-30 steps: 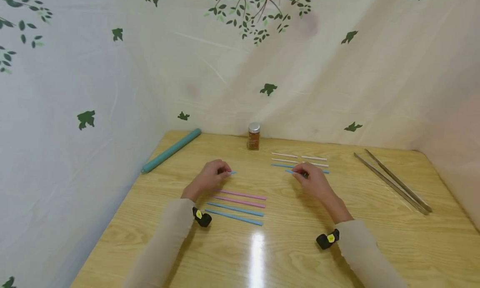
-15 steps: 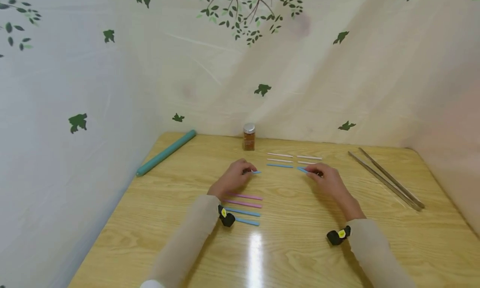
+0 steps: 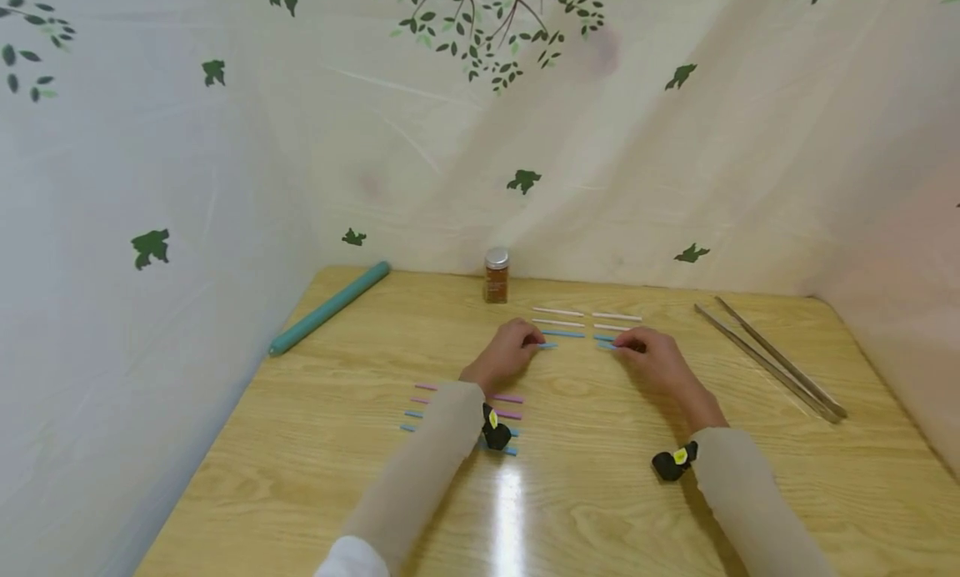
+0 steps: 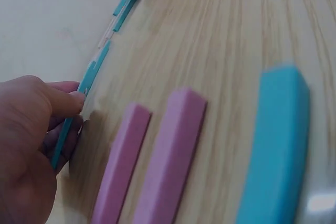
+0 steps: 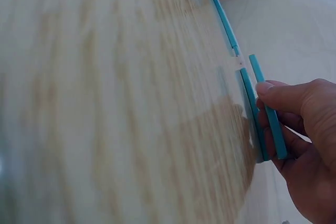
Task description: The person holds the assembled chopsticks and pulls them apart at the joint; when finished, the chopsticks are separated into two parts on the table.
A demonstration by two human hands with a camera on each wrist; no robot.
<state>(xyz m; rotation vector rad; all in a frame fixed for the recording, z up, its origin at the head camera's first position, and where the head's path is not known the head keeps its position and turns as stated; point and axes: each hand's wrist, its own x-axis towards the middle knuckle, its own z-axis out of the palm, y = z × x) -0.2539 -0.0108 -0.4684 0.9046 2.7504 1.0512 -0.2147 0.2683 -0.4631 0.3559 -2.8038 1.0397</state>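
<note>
My left hand [image 3: 507, 353] pinches a blue stick [image 4: 64, 136] between thumb and fingers, just in front of another blue stick [image 3: 564, 334] lying on the table. The right hand [image 3: 660, 364] grips a second blue stick [image 5: 272, 116] beside a blue stick [image 5: 254, 114] in the right wrist view. Behind the hands lie white sticks [image 3: 558, 312] in two columns. Under the left forearm, partly hidden by the sleeve, are pink sticks [image 4: 173, 156] and blue sticks [image 4: 278, 145], side by side.
A glass jar [image 3: 497, 283] with a silver lid stands at the back of the table [image 3: 585, 502]. A green rod [image 3: 330, 308] lies at the back left, and a pair of long metal tongs [image 3: 772, 360] at the right. Leaf-patterned cloth [image 3: 420, 143] hangs behind.
My left hand has moved right with its blue stick, toward the back row, and its forearm now covers the middle of the pink and blue sticks. The right hand's stick lies nearly level now.
</note>
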